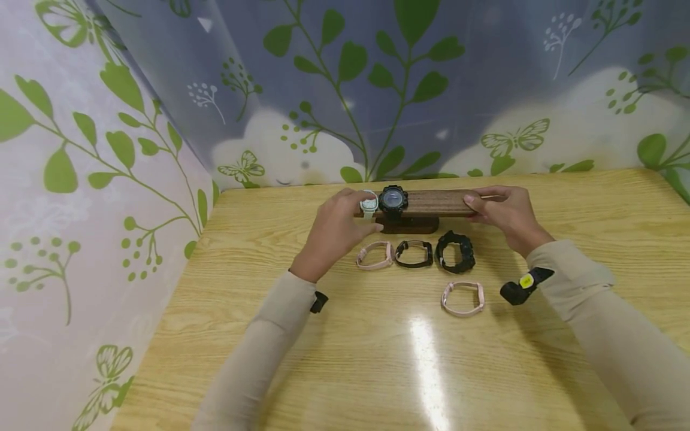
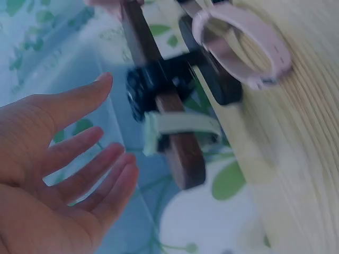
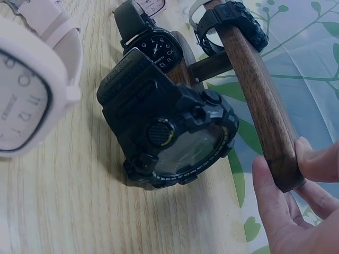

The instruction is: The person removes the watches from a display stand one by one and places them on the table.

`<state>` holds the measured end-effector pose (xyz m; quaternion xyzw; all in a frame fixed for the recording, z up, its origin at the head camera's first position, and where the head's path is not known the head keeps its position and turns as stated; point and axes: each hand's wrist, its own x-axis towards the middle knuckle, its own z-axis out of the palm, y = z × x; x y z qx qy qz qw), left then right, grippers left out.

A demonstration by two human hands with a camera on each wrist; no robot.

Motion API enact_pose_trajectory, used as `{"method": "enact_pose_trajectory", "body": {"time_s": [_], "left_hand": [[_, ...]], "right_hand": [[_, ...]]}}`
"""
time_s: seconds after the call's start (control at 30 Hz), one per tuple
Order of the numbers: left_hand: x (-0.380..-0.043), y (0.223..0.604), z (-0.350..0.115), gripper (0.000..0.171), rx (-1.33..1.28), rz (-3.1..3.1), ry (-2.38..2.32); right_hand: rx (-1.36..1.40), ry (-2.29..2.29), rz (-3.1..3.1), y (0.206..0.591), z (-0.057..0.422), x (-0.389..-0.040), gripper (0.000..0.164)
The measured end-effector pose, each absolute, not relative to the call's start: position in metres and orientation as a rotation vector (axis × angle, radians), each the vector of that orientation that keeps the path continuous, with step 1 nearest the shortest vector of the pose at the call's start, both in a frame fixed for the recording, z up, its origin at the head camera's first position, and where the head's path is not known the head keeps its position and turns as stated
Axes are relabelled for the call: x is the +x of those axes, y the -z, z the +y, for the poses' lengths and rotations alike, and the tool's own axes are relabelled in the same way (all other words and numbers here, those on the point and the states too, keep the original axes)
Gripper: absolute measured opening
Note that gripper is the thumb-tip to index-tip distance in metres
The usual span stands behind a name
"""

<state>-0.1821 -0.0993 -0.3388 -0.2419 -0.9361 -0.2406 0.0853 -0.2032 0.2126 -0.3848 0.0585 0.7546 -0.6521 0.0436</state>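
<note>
A dark wooden watch stand point(image 1: 439, 205) stands near the back of the table, its bar raised on a base point(image 1: 423, 225). Around the bar are a mint-green watch point(image 1: 369, 205) near the left end and a chunky black watch point(image 1: 393, 199) beside it. My left hand point(image 2: 69, 169) is beside the mint-green watch, its fingers spread and apart from it in the left wrist view. At the other end, my right hand point(image 1: 509, 215) pinches the bar between thumb and fingers, as the right wrist view also shows.
In front of the stand lie a pink watch point(image 1: 389, 254), a black square-faced watch point(image 3: 159, 50) and a large black sports watch point(image 1: 466, 254). Another pink watch point(image 1: 481, 297) lies nearer on the wooden table point(image 1: 345, 359). Leaf-patterned cloth point(image 1: 302, 137) hangs right behind.
</note>
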Motion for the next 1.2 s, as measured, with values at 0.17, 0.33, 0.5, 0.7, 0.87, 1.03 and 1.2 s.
{"method": "enact_pose_trajectory", "body": {"time_s": [0.17, 0.33, 0.5, 0.7, 0.87, 1.03, 1.2], "left_hand": [[-0.196, 0.344, -0.111, 0.064, -0.651, -2.789, 0.768], [-0.208, 0.348, -0.115, 0.072, -0.631, -2.839, 0.816], [-0.218, 0.353, -0.114, 0.082, -0.654, -2.88, 0.953], [-0.227, 0.363, -0.114, 0.083, -0.655, -2.878, 1.094], [-0.234, 0.369, -0.114, 0.082, -0.667, -2.88, 1.105], [-0.241, 0.374, -0.113, 0.079, -0.677, -2.905, 1.088], [-0.243, 0.378, -0.113, 0.072, -0.666, -2.906, 1.116]], "right_hand": [[0.189, 1.994, 2.296, 0.385, 0.212, -0.203, 0.057], [0.196, 1.994, 2.299, 0.384, 0.213, -0.203, 0.058], [0.191, 1.993, 2.304, 0.385, 0.213, -0.203, 0.059], [0.198, 1.992, 2.304, 0.386, 0.213, -0.204, 0.059], [0.204, 1.994, 2.305, 0.386, 0.213, -0.204, 0.059], [0.203, 1.988, 2.309, 0.386, 0.213, -0.204, 0.059], [0.201, 1.985, 2.312, 0.386, 0.213, -0.204, 0.059]]}}
